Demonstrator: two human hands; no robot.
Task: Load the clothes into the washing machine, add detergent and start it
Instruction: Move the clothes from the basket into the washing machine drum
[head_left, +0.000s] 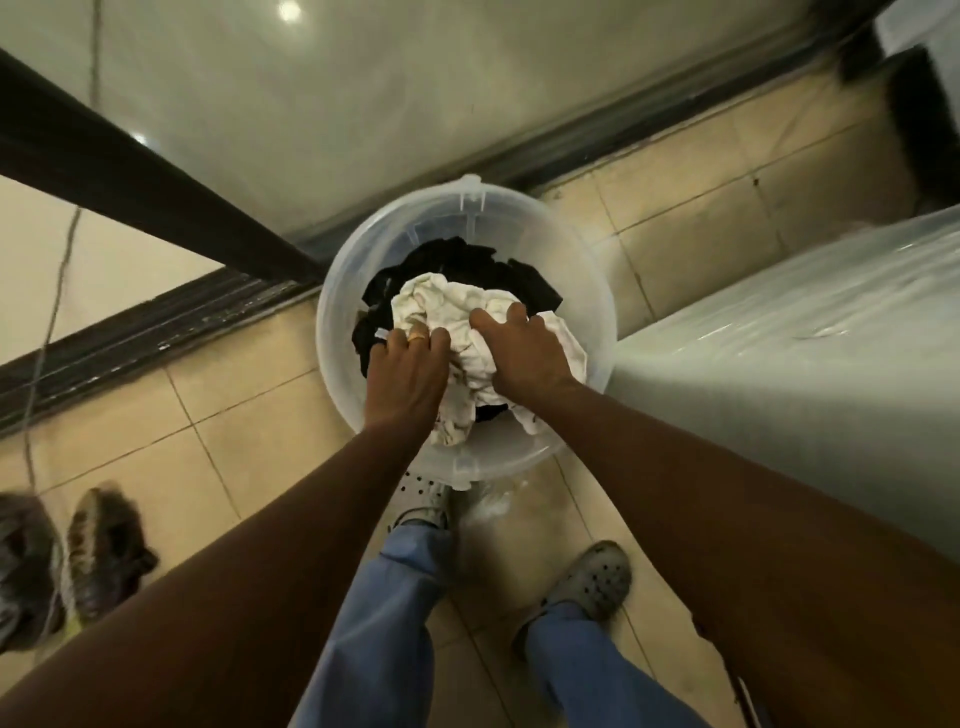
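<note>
A clear plastic bucket (582, 270) stands on the tiled floor in front of my feet, filled with clothes. A crumpled white garment (447, 306) lies on top of black clothes (467, 262). Both of my hands reach down into the bucket. My left hand (408, 376), with a ring on one finger, has its fingers curled into the white garment's left side. My right hand (522, 353) grips the same white garment on its right side. The white washing machine (789, 364), covered in clear plastic, stands directly to the right of the bucket.
A dark-framed glass sliding door (156, 192) runs across the floor beyond the bucket. A pair of dark shoes (98, 551) sits at the lower left. A thin cord (52, 306) hangs at the left. My feet in grey clogs (592, 582) stand just behind the bucket.
</note>
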